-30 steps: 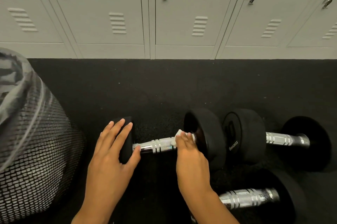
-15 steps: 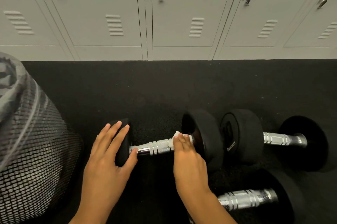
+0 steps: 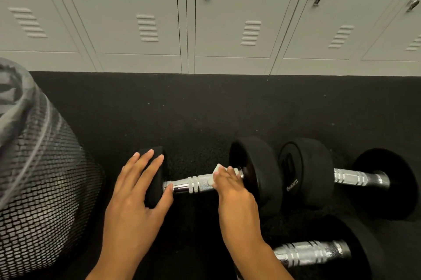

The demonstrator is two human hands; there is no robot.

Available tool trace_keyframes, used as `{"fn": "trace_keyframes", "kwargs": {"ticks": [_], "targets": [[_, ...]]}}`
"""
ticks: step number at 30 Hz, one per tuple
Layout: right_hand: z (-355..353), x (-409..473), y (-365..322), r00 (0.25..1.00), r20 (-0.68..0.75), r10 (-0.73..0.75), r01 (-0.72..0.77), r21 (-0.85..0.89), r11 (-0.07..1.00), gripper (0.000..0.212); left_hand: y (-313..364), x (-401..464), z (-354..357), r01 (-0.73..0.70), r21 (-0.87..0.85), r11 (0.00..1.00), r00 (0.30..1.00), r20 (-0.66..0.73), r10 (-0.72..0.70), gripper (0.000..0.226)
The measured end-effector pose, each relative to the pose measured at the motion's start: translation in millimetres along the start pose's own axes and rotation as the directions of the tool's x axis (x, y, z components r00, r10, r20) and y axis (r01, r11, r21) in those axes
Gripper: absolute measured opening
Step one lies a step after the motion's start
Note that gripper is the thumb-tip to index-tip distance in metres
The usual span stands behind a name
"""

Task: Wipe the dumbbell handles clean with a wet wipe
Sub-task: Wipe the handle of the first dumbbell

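Observation:
A black dumbbell with a chrome handle (image 3: 193,185) lies on the dark floor in front of me. My left hand (image 3: 134,193) rests flat with straight fingers on its left weight head (image 3: 157,165). My right hand (image 3: 230,188) curls over the right end of the handle, pressing a small white wet wipe (image 3: 218,171) against it beside the right weight head (image 3: 255,165). A second dumbbell (image 3: 355,177) lies to the right. A third dumbbell (image 3: 312,251) lies at the bottom right, partly behind my right forearm.
A black mesh bin (image 3: 38,200) with a grey liner stands at the left, close to my left hand. A row of grey lockers (image 3: 205,17) runs along the back. Black rubber flooring (image 3: 182,108) stretches between the lockers and the dumbbells.
My right hand and the wipe have stayed at the right end of the handle with only slight shifting. My left hand keeps resting on the left head.

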State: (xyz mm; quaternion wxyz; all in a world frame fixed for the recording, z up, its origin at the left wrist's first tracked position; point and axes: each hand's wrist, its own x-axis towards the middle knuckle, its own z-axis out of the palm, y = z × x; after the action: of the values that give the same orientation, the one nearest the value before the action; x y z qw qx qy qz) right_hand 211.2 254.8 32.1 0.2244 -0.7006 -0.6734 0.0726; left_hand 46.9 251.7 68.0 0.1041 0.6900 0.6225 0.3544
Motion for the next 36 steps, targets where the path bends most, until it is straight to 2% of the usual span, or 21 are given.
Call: {"fn": "trace_keyframes", "kwargs": {"ticks": [4,6,8,10,13,16,18,20,21,23,25,28,31,33,34,36], "targets": [[-6.6,20.1,-12.1,0.994,0.023,0.103,-0.103,-0.024,0.994,0.025,-0.2,0.6,0.3,0.008,0.003,1.000,1.000,0.008,-0.008,0.055],[-6.0,18.3,-11.9,0.997,0.031,0.074,-0.072,-0.041,0.997,0.024,-1.0,0.5,0.4,0.014,0.002,1.000,1.000,0.014,-0.014,0.057],[-9.0,6.7,-7.2,1.000,-0.014,0.019,-0.020,-0.084,0.996,0.033,-0.2,0.8,-0.9,0.022,-0.007,1.000,1.000,0.015,-0.022,0.057],[-10.9,5.0,-7.6,0.999,-0.025,0.026,-0.029,-0.101,0.994,0.038,0.1,0.8,-0.7,0.026,-0.012,1.000,1.000,0.010,-0.026,0.057],[-9.2,16.3,-16.5,0.997,-0.038,0.065,-0.069,-0.117,0.991,0.035,-0.3,0.4,0.5,0.021,-0.012,1.000,1.000,0.001,-0.021,0.057],[-8.3,6.1,-10.9,0.996,-0.093,0.000,-0.011,-0.115,0.993,0.032,-0.6,0.1,-0.3,0.015,-0.025,1.000,1.000,0.008,-0.015,0.053],[-10.8,1.0,-8.3,0.993,-0.108,0.042,-0.055,-0.122,0.991,0.035,-0.9,0.0,-1.0,0.013,-0.030,0.999,1.000,0.003,-0.013,0.051],[-5.9,5.7,-13.0,0.992,-0.106,0.066,-0.082,-0.159,0.984,0.022,-1.2,0.3,-0.3,0.011,-0.028,1.000,1.000,0.000,-0.011,0.051],[-3.4,7.5,-15.9,0.993,-0.104,0.063,-0.081,-0.176,0.981,0.023,-1.6,0.5,0.5,0.008,-0.024,1.000,1.000,-0.001,-0.008,0.050],[0.1,3.5,-15.2,0.992,-0.118,0.037,-0.061,-0.209,0.976,0.041,-1.9,0.7,1.0,0.011,-0.018,1.000,1.000,0.002,-0.011,0.053],[-7.3,-5.1,-11.0,0.991,-0.133,0.009,-0.036,-0.203,0.979,0.028,-1.0,0.3,0.0,0.016,-0.021,1.000,1.000,0.003,-0.016,0.057],[-8.6,5.1,-12.7,0.990,-0.105,0.096,-0.112,-0.156,0.981,0.033,-0.4,0.7,0.2,0.012,-0.019,1.000,1.000,-0.003,-0.012,0.056],[1.8,11.4,-17.3,0.993,-0.114,-0.001,-0.018,-0.165,0.986,0.026,-1.2,0.4,0.9,0.009,-0.022,1.000,1.000,-0.005,-0.009,0.053],[1.0,4.6,-10.0,0.994,-0.088,-0.064,0.052,-0.126,0.991,0.033,-0.7,-0.1,0.1,0.004,-0.024,1.000,1.000,-0.004,-0.004,0.052],[-2.1,2.9,-6.1,0.995,-0.076,-0.064,0.055,-0.108,0.993,0.037,-0.5,-0.1,-0.5,0.008,-0.024,1.000,1.000,-0.002,-0.008,0.052],[-4.8,7.1,-4.9,0.999,-0.049,-0.014,0.011,-0.059,0.998,0.029,-0.6,0.6,-0.2,0.018,-0.021,1.000,1.000,0.004,-0.018,0.056]]}}
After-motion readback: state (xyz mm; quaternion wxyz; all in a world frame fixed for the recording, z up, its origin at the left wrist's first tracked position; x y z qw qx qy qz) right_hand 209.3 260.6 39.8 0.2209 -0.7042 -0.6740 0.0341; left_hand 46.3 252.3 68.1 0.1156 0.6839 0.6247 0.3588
